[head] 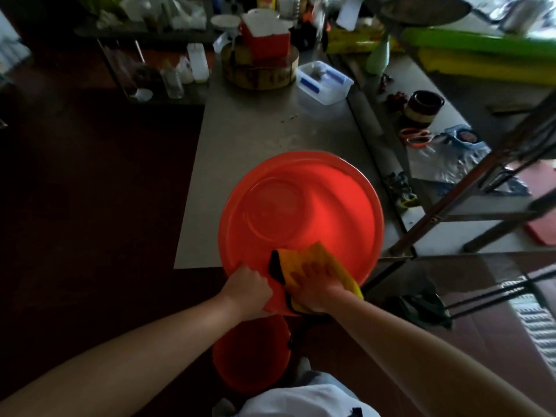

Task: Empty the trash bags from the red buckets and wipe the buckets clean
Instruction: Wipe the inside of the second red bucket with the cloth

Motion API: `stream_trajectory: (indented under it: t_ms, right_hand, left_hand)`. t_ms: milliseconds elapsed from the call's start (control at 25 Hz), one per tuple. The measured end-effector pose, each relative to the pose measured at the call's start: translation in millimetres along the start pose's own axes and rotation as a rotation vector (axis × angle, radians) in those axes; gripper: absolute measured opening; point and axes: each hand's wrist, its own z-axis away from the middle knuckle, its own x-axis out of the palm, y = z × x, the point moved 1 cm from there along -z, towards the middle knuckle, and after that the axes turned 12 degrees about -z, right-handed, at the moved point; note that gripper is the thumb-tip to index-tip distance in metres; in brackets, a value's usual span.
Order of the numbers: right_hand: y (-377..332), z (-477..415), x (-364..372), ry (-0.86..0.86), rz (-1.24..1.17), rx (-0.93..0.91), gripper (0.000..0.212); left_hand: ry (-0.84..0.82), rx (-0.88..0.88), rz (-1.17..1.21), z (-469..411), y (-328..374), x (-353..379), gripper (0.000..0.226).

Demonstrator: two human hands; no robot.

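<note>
A big red bucket [301, 212] rests tilted toward me on the near end of a steel table [255, 127], its open mouth facing the camera and no bag inside. My left hand [249, 288] grips the bucket's near rim. My right hand [316, 291] presses a yellow cloth [313, 260] with a black edge against the inner wall by the rim, fingers spread over it. A second red bucket [252, 356] stands on the dark floor just below, between my arms.
Farther along the table stand a round wooden block [261, 70] carrying a red box, a clear plastic container [325, 82] and bottles [197, 63]. A metal shelf frame [481, 188] rises at right over a side counter holding scissors, a bowl and plastic bags.
</note>
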Motion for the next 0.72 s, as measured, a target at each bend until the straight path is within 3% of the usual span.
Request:
stream_trajectory:
  t_ms: [160,360,720]
  right_hand:
    - [-8.0,21.9,2.8,0.057,-0.078,-0.077,0.062]
    - [21.1,31.0,-5.3,0.204,0.117,0.098,0.062]
    - [-0.3,-24.5,5.7,0.063,0.018,-0.010,0.064]
  left_hand:
    - [0.005,0.004,-0.016,7.8,-5.4,4.8,0.065]
    - [0.024,-0.006,-0.044,15.8,-10.6,6.2,0.065]
    - [0.117,0.021,-0.036,13.1,-14.1,23.6,0.060]
